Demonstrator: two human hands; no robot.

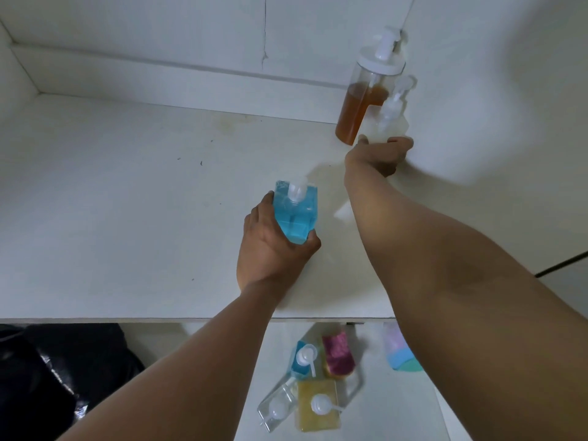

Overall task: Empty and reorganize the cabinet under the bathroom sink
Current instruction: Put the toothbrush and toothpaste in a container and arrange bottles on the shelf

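Inside, left hand [273, 246] gripping blue bottle [294, 214], right hand [380, 155] gripping clear bottle [391, 122], one amber bottle [359, 109] beside, five bottles [318, 405] below.

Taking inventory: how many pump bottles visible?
6: blue bottle, left hand; clear bottle, right hand; amber bottle, back corner; blue, clear, yellow on floor. Arm may hide more.

White cabinet shelf [127, 202] bears an amber pump bottle [356, 116] at back right.

No legible text, brand, number or sign. Blue pump bottle [294, 218], amber pump bottle [356, 113], clear pump bottle [390, 124]: no readable label.
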